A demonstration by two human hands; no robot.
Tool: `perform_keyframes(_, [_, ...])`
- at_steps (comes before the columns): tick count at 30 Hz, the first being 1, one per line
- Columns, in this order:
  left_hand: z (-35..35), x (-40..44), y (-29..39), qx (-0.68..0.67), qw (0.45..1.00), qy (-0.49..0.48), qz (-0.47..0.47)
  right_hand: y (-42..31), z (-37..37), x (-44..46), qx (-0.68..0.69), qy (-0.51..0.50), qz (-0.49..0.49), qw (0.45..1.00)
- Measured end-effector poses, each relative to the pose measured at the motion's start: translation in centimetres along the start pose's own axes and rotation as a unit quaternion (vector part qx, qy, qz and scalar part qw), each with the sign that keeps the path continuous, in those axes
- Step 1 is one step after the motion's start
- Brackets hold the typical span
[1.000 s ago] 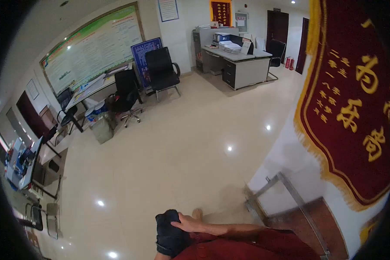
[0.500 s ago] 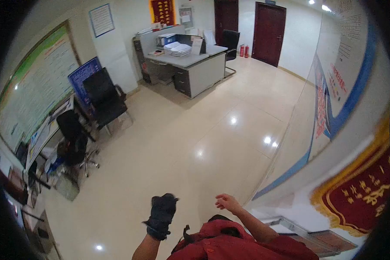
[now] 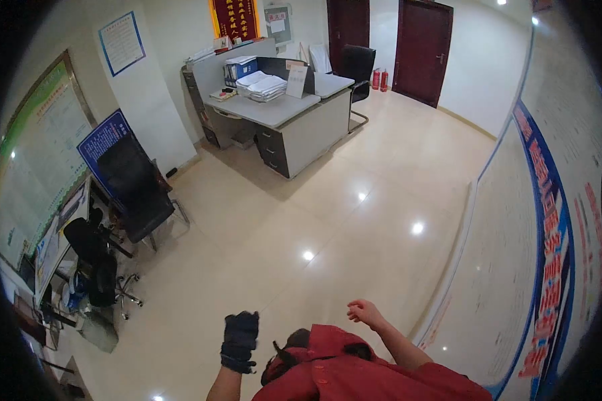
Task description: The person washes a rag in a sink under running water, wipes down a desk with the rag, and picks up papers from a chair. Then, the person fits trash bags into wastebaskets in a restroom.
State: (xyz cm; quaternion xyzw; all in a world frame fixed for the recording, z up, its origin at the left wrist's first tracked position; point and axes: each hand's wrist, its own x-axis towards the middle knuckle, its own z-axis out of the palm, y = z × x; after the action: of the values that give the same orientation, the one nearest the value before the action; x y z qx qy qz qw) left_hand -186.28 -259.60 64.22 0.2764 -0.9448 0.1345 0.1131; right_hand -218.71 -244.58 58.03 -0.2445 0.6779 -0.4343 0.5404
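Note:
My left hand (image 3: pixel 239 339) is raised at the bottom centre, covered by what looks like a dark glove with a loose cuff at the wrist. Its fingers do not show clearly, and I cannot make out anything held in it. To its right, my bare right hand (image 3: pixel 363 312) hangs in front of my body with fingers loosely bent and slightly apart, holding nothing. Both are over the shiny tiled floor, touching no furniture. Between them shows my red shirt (image 3: pixel 341 374) with a dark strap at its edge.
Ahead stands a grey desk (image 3: pixel 274 110) with a stack of papers (image 3: pixel 261 87). A black chair (image 3: pixel 130 180) and a cluttered side table (image 3: pixel 63 230) line the left wall. Close on my right runs a printed wall board (image 3: pixel 508 220). Fire extinguishers (image 3: pixel 380 79) stand near a dark door (image 3: pixel 421 53).
The view has moved forward: the desk and chair look nearer, and the red pennant at right has gone out of view. Both hands stay low in front of me, with slight shifts.

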Motion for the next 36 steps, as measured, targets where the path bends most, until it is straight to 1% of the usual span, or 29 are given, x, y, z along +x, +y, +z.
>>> perform_keyframes(1, [2.5, 0.8, -1.1, 0.013, 0.998, -0.039, -0.04, -2.7, -0.5, 2.5, -0.005, -0.001, 0.0, 1.0])
perform_keyframes(2, [5.0, 1.9, -2.2, 0.028, 0.993, -0.077, -0.08, -5.3, -1.2, 4.9, -0.029, -0.019, -0.024, 0.999])
perform_keyframes(3, [8.0, 3.1, -3.5, 0.028, 0.993, -0.074, -0.085, -7.4, -2.1, 7.8, -0.054, -0.038, -0.05, 0.997])
perform_keyframes(5, [12.8, 5.1, -6.2, -0.059, 0.994, -0.05, -0.074, -9.7, -4.7, 14.4, -0.054, -0.033, -0.064, 0.996])
perform_keyframes(6, [12.6, 8.5, -6.9, -0.058, 0.994, -0.056, -0.078, -11.4, -5.8, 17.2, -0.05, -0.024, -0.075, 0.996])
perform_keyframes(7, [12.6, 12.4, -7.9, -0.04, 0.984, -0.147, -0.092, -13.2, -7.3, 19.2, -0.034, 0.002, -0.058, 0.998])
perform_keyframes(8, [12.2, 16.6, -8.9, -0.023, 0.966, -0.236, -0.105, -13.6, -8.7, 21.6, -0.035, 0.001, -0.054, 0.998])
perform_keyframes(9, [12.6, 20.7, -10.1, -0.096, 0.969, -0.172, -0.152, -14.0, -10.6, 24.4, 0.028, 0.028, -0.044, 0.998])
perform_keyframes(10, [13.0, 25.2, -11.5, -0.101, 0.969, -0.165, -0.154, -14.2, -12.8, 26.9, 0.087, 0.055, -0.036, 0.994])
perform_keyframes(11, [13.3, 29.1, -12.5, -0.123, 0.964, -0.166, -0.166, -13.6, -14.9, 29.0, 0.085, 0.091, -0.01, 0.992])
perform_keyframes(12, [13.9, 32.5, -13.4, -0.143, 0.959, -0.167, -0.178, -12.7, -17.2, 31.0, 0.083, 0.126, 0.015, 0.988])
perform_keyframes(13, [16.7, 35.4, -14.5, -0.089, 0.985, -0.088, -0.116, -11.4, -19.3, 32.5, 0.07, 0.17, 0.026, 0.983])
perform_keyframes(14, [20.5, 38.2, -15.7, -0.031, 0.998, -0.013, -0.054, -9.5, -21.5, 33.5, 0.057, 0.21, 0.04, 0.975])
perform_keyframes(16, [24.4, 45.4, -18.2, -0.138, 0.99, 0.012, 0.03, -5.3, -25.3, 34.2, 0.132, 0.268, 0.042, 0.953])
perform_keyframes(17, [27.7, 49.4, -19.2, -0.149, 0.988, 0.026, 0.026, -2.9, -27.2, 34.4, 0.13, 0.257, 0.056, 0.956])
perform_keyframes(18, [30.2, 53.8, -19.6, -0.16, 0.986, 0.044, 0.025, -0.9, -28.3, 34.6, 0.188, 0.288, 0.102, 0.933])
perform_keyframes(19, [29.5, 58.9, -19.4, -0.33, 0.938, 0.01, -0.103, 1.2, -29.2, 35.1, 0.144, 0.335, 0.171, 0.915])
perform_keyframes(20, [30.7, 62.0, -20.2, -0.309, 0.946, 0.057, -0.073, 11.0, -31.2, 37.4, 0.256, 0.405, 0.198, 0.855])
perform_keyframes(22, [33.3, 68.2, -21.6, -0.254, 0.955, 0.154, -0.018, 7.8, -31.0, 36.5, 0.237, 0.404, 0.299, 0.832])
perform_keyframes(23, [30.7, 71.6, -22.0, -0.227, 0.97, 0.078, 0.019, 6.6, -31.4, 37.5, 0.24, 0.4, 0.323, 0.823])
perform_keyframes(26, [30.4, 80.2, -23.8, -0.159, 0.986, -0.023, 0.053, 1.4, -34.8, 44.3, 0.251, 0.394, 0.334, 0.819])
perform_keyframes(27, [32.7, 82.0, -24.9, -0.17, 0.985, -0.039, 0.0, -0.9, -36.7, 47.4, 0.25, 0.392, 0.318, 0.827])
perform_keyframes(28, [33.5, 83.1, -26.1, -0.163, 0.984, -0.053, -0.039, -3.6, -38.9, 50.6, 0.246, 0.39, 0.29, 0.839])
perform_keyframes(30, [35.2, 85.3, -28.4, -0.147, 0.979, -0.081, -0.114, -10.1, -44.5, 58.3, 0.232, 0.378, 0.195, 0.875])
perform_keyframes(31, [35.7, 86.1, -29.9, -0.115, 0.979, -0.068, -0.152, -14.5, -46.6, 62.0, 0.211, 0.36, 0.151, 0.896])
perform_keyframes(32, [37.3, 87.2, -32.0, -0.064, 0.973, -0.087, -0.203, -19.7, -48.4, 65.8, 0.172, 0.295, 0.136, 0.93])
perform_keyframes(33, [39.0, 88.4, -34.1, -0.013, 0.961, -0.111, -0.253, -24.6, -50.1, 69.6, 0.054, 0.266, 0.108, 0.956])
perform_keyframes(34, [40.7, 89.2, -36.3, 0.015, 0.945, -0.132, -0.299, -29.2, -50.8, 73.0, 0.073, 0.264, 0.041, 0.961])
perform_keyframes(36, [44.4, 90.9, -40.0, 0.014, 0.92, -0.145, -0.365, -38.9, -50.7, 78.8, 0.054, 0.255, 0.001, 0.965])
